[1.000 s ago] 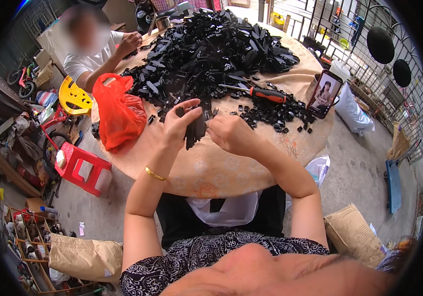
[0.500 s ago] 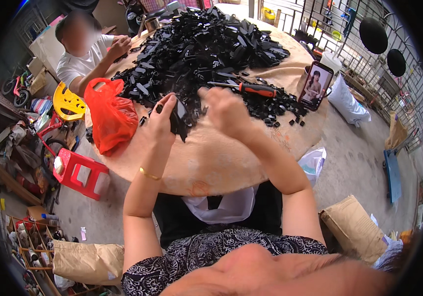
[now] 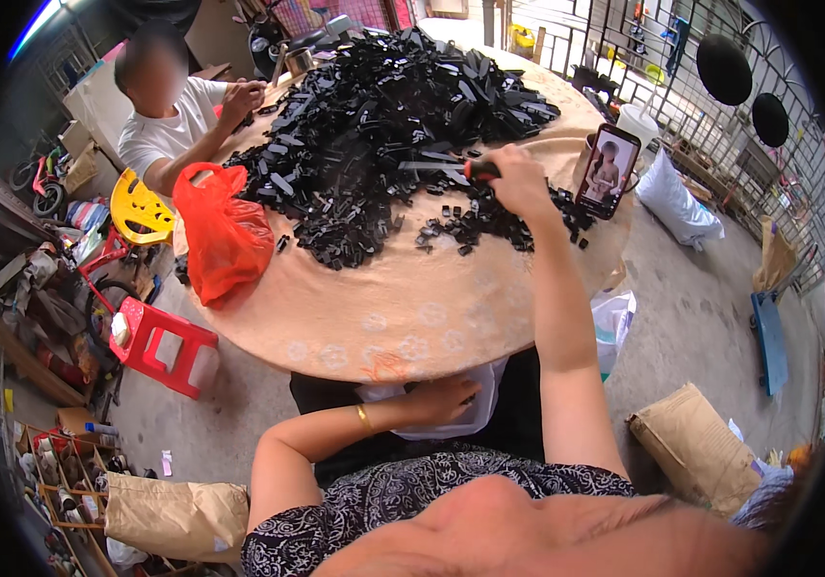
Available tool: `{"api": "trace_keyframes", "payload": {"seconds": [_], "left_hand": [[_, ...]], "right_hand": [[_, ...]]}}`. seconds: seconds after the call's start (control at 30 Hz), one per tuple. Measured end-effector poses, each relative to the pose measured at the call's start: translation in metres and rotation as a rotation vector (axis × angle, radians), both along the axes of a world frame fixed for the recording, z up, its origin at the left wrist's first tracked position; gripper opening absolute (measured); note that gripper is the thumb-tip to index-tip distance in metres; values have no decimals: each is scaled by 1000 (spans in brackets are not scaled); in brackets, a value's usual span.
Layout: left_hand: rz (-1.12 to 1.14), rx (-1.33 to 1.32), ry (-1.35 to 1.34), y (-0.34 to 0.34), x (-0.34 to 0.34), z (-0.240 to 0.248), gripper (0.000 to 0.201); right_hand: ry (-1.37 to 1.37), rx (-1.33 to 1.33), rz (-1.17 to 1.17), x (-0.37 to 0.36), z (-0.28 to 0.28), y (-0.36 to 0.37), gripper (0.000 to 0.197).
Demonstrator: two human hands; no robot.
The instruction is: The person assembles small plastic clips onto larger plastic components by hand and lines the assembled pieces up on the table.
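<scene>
"Right hand [image 3: 520,183] clamped round the handle of the red-and-black screwdriver [image 3: 482,170], shaft pointing left over the black plastic parts [image 3: 393,120]!"
"And the left hand [image 3: 439,402]?"
"Down below the edge of the round table [image 3: 412,322], by the white plastic bag [image 3: 482,415] on the lap. Fingers gripping anything? Can't tell!"

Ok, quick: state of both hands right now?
Left hand: by the white bag; grip and contents can't be told.
Right hand: closed, holding the screwdriver.
</scene>
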State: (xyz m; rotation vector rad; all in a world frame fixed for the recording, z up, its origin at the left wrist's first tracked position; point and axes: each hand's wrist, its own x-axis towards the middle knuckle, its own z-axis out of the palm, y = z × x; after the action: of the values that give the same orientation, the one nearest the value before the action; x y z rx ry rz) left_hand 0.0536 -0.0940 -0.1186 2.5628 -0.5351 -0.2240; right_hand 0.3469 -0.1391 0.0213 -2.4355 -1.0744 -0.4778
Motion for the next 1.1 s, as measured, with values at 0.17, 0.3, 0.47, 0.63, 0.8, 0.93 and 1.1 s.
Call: {"api": "trace_keyframes", "payload": {"seconds": [0.17, 0.3, 0.47, 0.63, 0.8, 0.93, 1.1], "left_hand": [[92, -131, 66, 13, 7, -61, 43], [13, -67, 81, 15, 0, -48, 56], [-181, -294, 363, 13, -7, 56, 52], [181, -869, 59, 102, 15, 161, 25], [908, 394, -505, 211, 75, 128, 79], [1178, 145, -141, 249, 122, 126, 81], [1484, 129, -61, 245, 173, 125, 81]], "right_hand": [[129, 65, -354, 20, -1, -21, 31], [271, -121, -480, 34, -8, -31, 27], [410, -232, -482, 27, 6, -36, 30], [136, 41, -167, 21, -14, -4, 31], [175, 168, 190, 7, -24, 55, 55], [229, 262, 51, 40, -24, 79, 63], [617, 164, -183, 83, -28, 108, 63]]}}
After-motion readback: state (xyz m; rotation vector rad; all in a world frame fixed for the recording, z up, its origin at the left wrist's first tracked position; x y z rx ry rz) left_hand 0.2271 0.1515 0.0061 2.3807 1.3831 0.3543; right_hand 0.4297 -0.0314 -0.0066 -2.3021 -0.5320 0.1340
